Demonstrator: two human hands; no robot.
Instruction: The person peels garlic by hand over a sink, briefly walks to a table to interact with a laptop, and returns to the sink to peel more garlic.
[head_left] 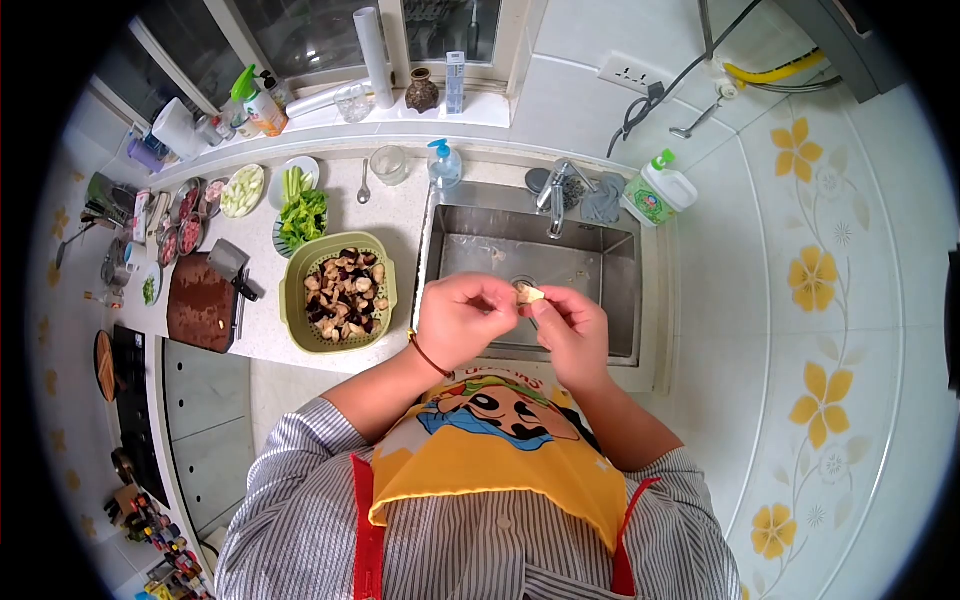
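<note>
- Left hand (465, 315) and right hand (572, 325) meet over the sink (600, 300). Both are closed narrow, fingertips pinching one pale clove (531, 295) between them.
- The clove is small and probably garlic. Most of it is covered by fingers, so I can't confirm.
- Thin red-brown bracelet (430, 356) on the left wrist.
- The drain (519, 283) sits right behind the hands and is partly blocked by them.
- Faucet (555, 200) at the sink's back edge. A grey cloth (603, 200) lies beside it, and a white dish soap bottle with a green cap (660, 192) stands to its right.
- Blue pump bottle (445, 162) at the sink's back-left corner.
- On the surface (400, 210) just left of the sink is a green colander (292, 300) with dark and pale chopped pieces, type unclear.
- Further left: a dark cutting board (200, 305) with a cleaver (230, 262) at its top edge.
- Behind the colander: leafy greens (303, 215), a plate of pale slices (243, 190), a spoon (363, 183) and a glass (388, 165).
- Far-left items are distorted by the lens and too small to identify.
</note>
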